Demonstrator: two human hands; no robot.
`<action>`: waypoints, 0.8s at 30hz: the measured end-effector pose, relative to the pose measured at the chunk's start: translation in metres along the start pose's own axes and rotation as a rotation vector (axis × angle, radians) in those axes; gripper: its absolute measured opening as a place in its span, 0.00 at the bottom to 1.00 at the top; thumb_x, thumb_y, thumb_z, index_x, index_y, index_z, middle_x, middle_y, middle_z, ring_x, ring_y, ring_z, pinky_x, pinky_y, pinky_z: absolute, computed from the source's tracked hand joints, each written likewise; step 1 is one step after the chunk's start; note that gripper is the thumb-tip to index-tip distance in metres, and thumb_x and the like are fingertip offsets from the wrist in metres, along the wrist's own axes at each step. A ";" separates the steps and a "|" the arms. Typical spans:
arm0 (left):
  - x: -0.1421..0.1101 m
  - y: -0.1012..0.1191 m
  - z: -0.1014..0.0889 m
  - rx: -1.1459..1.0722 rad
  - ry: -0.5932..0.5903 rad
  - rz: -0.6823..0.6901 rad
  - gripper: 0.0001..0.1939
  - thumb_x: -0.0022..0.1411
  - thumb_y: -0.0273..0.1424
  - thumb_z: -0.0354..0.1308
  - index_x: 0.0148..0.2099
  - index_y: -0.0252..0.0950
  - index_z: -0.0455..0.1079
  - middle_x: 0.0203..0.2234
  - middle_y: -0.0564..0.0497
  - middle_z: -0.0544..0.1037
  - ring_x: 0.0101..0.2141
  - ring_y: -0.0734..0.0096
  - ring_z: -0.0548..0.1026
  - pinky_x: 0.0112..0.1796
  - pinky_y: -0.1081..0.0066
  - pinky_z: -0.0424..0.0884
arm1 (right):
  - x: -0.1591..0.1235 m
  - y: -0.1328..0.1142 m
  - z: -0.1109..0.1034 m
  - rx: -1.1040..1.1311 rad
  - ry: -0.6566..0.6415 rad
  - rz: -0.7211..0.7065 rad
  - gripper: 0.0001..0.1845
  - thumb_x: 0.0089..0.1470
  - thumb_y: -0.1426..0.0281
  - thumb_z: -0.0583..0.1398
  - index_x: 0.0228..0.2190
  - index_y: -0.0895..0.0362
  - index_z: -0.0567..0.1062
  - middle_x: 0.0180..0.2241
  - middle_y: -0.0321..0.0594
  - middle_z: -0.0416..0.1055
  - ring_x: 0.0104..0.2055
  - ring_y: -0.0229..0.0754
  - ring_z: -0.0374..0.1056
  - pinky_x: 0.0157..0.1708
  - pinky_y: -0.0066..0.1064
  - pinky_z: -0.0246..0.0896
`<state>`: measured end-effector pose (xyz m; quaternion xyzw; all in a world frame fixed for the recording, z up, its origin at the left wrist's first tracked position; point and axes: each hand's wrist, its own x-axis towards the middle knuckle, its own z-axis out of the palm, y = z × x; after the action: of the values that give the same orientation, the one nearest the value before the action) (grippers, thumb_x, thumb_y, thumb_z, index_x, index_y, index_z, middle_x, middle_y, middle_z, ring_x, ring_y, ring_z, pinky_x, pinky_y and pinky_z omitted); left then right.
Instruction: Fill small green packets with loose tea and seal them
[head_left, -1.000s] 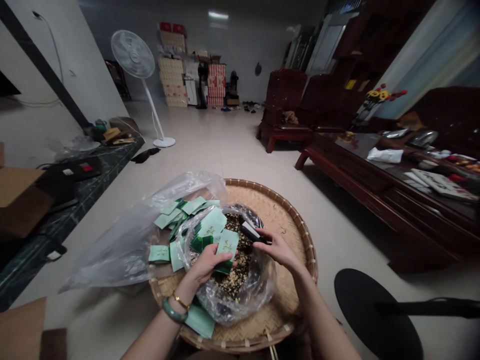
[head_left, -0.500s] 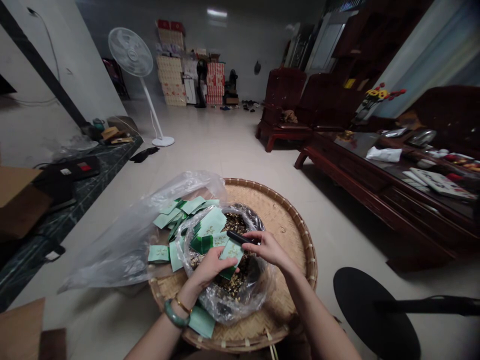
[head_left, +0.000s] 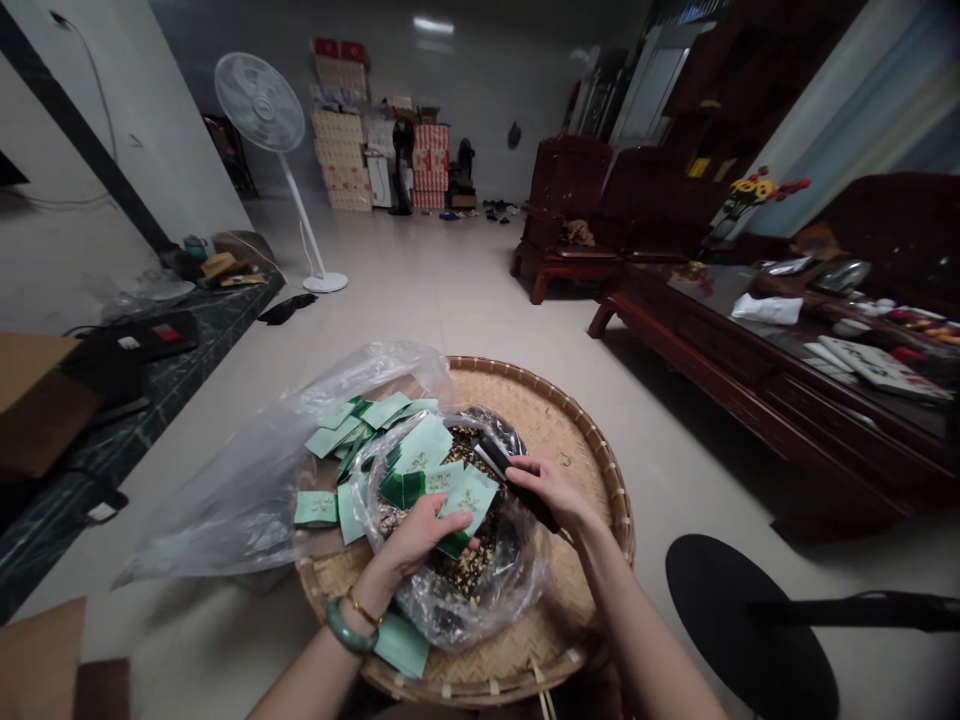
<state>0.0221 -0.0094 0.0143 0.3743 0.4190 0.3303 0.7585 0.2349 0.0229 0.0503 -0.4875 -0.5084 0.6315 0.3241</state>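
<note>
My left hand [head_left: 424,535] pinches a light green paper packet [head_left: 472,495] with printed flowers, held over an open clear plastic bag [head_left: 465,625]. Dark and yellowish dry bits, like loose tea [head_left: 469,570], fill that bag. In my right hand [head_left: 551,490] is a black handheld bag sealer [head_left: 493,452], its pale inner strip showing, just right of the packet and apart from it. More green packets [head_left: 420,445] lie on the bag's left side. Others [head_left: 386,410] are piled behind it on a large clear plastic sheet [head_left: 247,500]. A green bangle circles my left wrist.
Everything sits on a round woven bamboo tray [head_left: 592,420]. A white standing fan [head_left: 262,105] is at the back left. To the right are a dark wooden table [head_left: 720,360] and a round black base [head_left: 739,620] on the floor.
The bag sealer has moved off the packet's upper edge to the right and turned, now showing its pale strip. My left hand keeps the packet in about the same place.
</note>
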 end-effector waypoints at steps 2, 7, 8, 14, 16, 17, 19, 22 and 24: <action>0.001 -0.002 -0.002 -0.003 0.013 0.001 0.21 0.44 0.40 0.70 0.34 0.30 0.70 0.24 0.47 0.77 0.24 0.66 0.76 0.23 0.73 0.70 | -0.001 0.002 -0.004 -0.028 0.030 -0.006 0.25 0.41 0.55 0.66 0.37 0.59 0.78 0.23 0.34 0.72 0.20 0.32 0.62 0.18 0.23 0.55; 0.002 -0.001 0.000 0.007 0.050 -0.005 0.22 0.43 0.40 0.70 0.35 0.30 0.69 0.24 0.49 0.77 0.24 0.67 0.76 0.24 0.72 0.71 | 0.002 0.011 0.004 -0.230 0.060 -0.146 0.21 0.41 0.60 0.67 0.37 0.59 0.79 0.34 0.41 0.77 0.33 0.42 0.71 0.30 0.30 0.65; 0.001 0.000 0.001 0.010 0.055 -0.005 0.23 0.43 0.40 0.71 0.35 0.30 0.69 0.24 0.49 0.77 0.24 0.67 0.76 0.24 0.72 0.71 | 0.003 0.013 0.006 -0.248 0.072 -0.180 0.20 0.41 0.61 0.67 0.36 0.59 0.79 0.35 0.42 0.78 0.36 0.44 0.71 0.34 0.32 0.66; 0.001 -0.001 0.002 0.019 0.065 0.001 0.22 0.42 0.41 0.71 0.34 0.30 0.70 0.22 0.48 0.78 0.23 0.66 0.76 0.24 0.72 0.71 | 0.004 0.016 0.009 -0.271 0.064 -0.186 0.19 0.44 0.61 0.65 0.38 0.58 0.78 0.34 0.40 0.77 0.34 0.44 0.71 0.32 0.32 0.66; 0.002 -0.004 -0.001 0.016 0.061 0.009 0.22 0.43 0.40 0.71 0.34 0.30 0.71 0.22 0.48 0.78 0.24 0.65 0.76 0.24 0.72 0.71 | 0.002 0.016 0.008 -0.275 0.060 -0.187 0.19 0.44 0.60 0.65 0.38 0.58 0.78 0.33 0.40 0.77 0.33 0.43 0.71 0.28 0.30 0.65; 0.002 -0.005 -0.002 0.017 0.057 0.011 0.21 0.43 0.40 0.71 0.34 0.30 0.71 0.23 0.48 0.78 0.25 0.65 0.77 0.24 0.72 0.71 | 0.002 0.016 0.007 -0.274 0.062 -0.193 0.19 0.44 0.60 0.65 0.37 0.58 0.78 0.33 0.40 0.77 0.32 0.43 0.71 0.27 0.29 0.64; 0.003 -0.006 -0.004 0.016 0.047 0.012 0.21 0.43 0.40 0.71 0.34 0.30 0.71 0.23 0.48 0.78 0.25 0.65 0.77 0.25 0.72 0.71 | 0.002 0.017 0.005 -0.263 0.063 -0.205 0.19 0.43 0.60 0.66 0.36 0.59 0.78 0.33 0.40 0.77 0.31 0.42 0.70 0.26 0.28 0.63; 0.004 -0.007 -0.005 0.015 0.044 0.016 0.21 0.44 0.40 0.70 0.35 0.30 0.71 0.24 0.47 0.78 0.26 0.65 0.77 0.25 0.72 0.71 | 0.003 0.019 0.001 -0.214 0.068 -0.185 0.23 0.42 0.59 0.66 0.39 0.59 0.77 0.35 0.41 0.77 0.30 0.40 0.70 0.27 0.29 0.64; 0.003 -0.006 -0.006 0.021 0.049 0.024 0.21 0.44 0.40 0.70 0.35 0.29 0.72 0.24 0.47 0.78 0.26 0.65 0.77 0.26 0.72 0.71 | 0.003 0.024 -0.004 -0.201 0.124 -0.174 0.26 0.43 0.57 0.65 0.42 0.59 0.76 0.37 0.42 0.77 0.31 0.42 0.71 0.30 0.32 0.66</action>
<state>0.0195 -0.0078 0.0059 0.3790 0.4362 0.3440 0.7401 0.2396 0.0208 0.0266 -0.5096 -0.5884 0.5158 0.3579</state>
